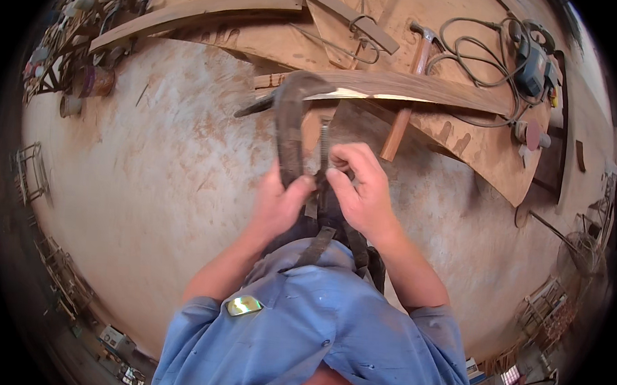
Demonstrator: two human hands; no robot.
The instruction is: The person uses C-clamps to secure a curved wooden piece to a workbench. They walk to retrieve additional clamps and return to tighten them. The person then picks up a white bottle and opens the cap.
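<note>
A dark, worn C-clamp (pixel 288 130) stands in front of my body, its curved upper end reaching over the near end of a long wooden piece (pixel 430 92) on the workbench. My left hand (pixel 279 203) is wrapped round the lower part of the clamp's frame. At the threaded screw (pixel 324 144), my right hand (pixel 361 188) has its thumb and fingers pinched together on or right beside the shaft. Slight blur hides the exact finger contact. Whether the clamp's jaw touches the wood I cannot tell.
A hammer (pixel 398 131) with a wooden handle lies by the long piece. Farther right are a blue power tool (pixel 532 70) with a looped cord (pixel 476 59) and a round sanding disc (pixel 528 134). A curved board (pixel 199 14) rests at the far left of the bench (pixel 509 163).
</note>
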